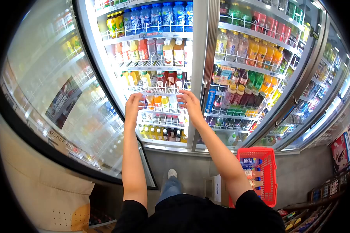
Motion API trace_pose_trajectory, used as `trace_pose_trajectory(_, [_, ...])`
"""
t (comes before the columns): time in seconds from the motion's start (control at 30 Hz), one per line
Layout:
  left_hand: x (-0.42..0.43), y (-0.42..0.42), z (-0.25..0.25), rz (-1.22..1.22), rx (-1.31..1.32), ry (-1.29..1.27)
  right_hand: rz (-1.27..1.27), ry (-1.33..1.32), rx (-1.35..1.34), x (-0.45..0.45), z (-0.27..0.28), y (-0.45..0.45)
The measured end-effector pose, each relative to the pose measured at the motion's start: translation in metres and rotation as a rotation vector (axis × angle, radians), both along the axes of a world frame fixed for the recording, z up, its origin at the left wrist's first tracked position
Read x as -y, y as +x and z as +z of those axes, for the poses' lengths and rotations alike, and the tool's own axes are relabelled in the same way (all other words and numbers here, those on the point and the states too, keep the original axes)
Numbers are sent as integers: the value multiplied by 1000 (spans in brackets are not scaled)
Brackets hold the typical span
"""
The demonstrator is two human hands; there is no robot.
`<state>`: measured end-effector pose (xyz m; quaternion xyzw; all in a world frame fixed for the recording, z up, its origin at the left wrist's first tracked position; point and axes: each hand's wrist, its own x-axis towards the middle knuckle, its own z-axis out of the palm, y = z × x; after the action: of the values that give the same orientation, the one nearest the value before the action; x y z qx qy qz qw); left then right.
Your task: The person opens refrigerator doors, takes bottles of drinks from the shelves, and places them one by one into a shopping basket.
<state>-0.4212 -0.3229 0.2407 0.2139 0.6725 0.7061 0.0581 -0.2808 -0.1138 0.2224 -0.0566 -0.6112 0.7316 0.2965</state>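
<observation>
Red plastic forms the basket (274,173) low on my right; I take it to be set down there so that both my arms are free. The bottles (249,161) inside lie on their sides, probably because they sit steadier that way.

My left grip (133,108) and right grip (191,105) are raised in front of the open cooler, fingers loosely bent and turned toward each other, released, with nothing visible in either. Whether a fingertip brushes anything on the shelf, I cannot tell.

Beyond and between them, the orange and yellow drinks (157,102) stand upright in a row, likely fronted so each one can be picked singly. On my left the glass door (29,54) is swung wide, which leaves my reach unblocked. Far above, the blue bottles (155,16) are packed side by side behind a wire rail.
</observation>
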Motion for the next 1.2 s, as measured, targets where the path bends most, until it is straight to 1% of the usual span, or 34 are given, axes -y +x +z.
trace_pose_trajectory(0.03, [-9,-12,2,-10,-12,-26,-1,8,-4,-6,0,-12])
trace_pose_trajectory(0.1, [-29,-38,6,-48,6,42,1,8,0,-17,1,-40])
trace_pose_trajectory(0.17, [-46,-63,9,-53,-16,37,-9,17,1,-24,2,-67])
trace_pose_trajectory(0.3, [-81,-117,23,-120,-52,-16,-19,4,-4,-48,6,-124])
trace_pose_trajectory(0.37, [-96,-147,32,-153,-18,-44,-33,5,-14,-62,10,-155])
trace_pose_trajectory(0.5, [-110,-208,29,-229,-96,-73,-95,-7,15,-90,10,-211])
trace_pose_trajectory(0.53, [-110,-219,30,-212,-134,-119,-110,-20,-4,-95,11,-222])
trace_pose_trajectory(0.6, [-111,-249,26,-191,-138,-128,-127,-3,4,-107,8,-247])
trace_pose_trajectory(0.63, [-109,-253,24,-169,-158,-140,-142,13,-6,-109,9,-256])
trace_pose_trajectory(0.67, [-113,-262,24,-194,-139,-88,-125,9,-3,-114,10,-268])
trace_pose_trajectory(0.8, [-154,-286,10,-334,-141,-6,-165,30,35,-138,24,-306])
trace_pose_trajectory(0.9, [-199,-305,3,-290,-130,75,-211,2,64,-153,25,-331])
trace_pose_trajectory(0.97, [-225,-324,-3,-321,-98,122,-204,61,82,-162,18,-345])
trace_pose_trajectory(1.0, [-241,-339,-14,-311,-223,81,-206,115,98,-164,18,-347])
trace_pose_trajectory(1.03, [-252,-344,-14,-299,-348,43,-208,168,115,-168,16,-350])
trace_pose_trajectory(1.07, [-263,-349,-15,-319,-279,55,-200,162,112,-174,11,-358])
trace_pose_trajectory(1.1, [-269,-351,-13,-337,-278,56,-218,159,114,-173,13,-358])
trace_pose_trajectory(1.17, [-279,-354,-11,-347,-238,-50,-232,206,109,-171,17,-360])
trace_pose_trajectory(1.2, [-273,-337,7,-395,-151,-29,-250,205,113,-168,19,-360])
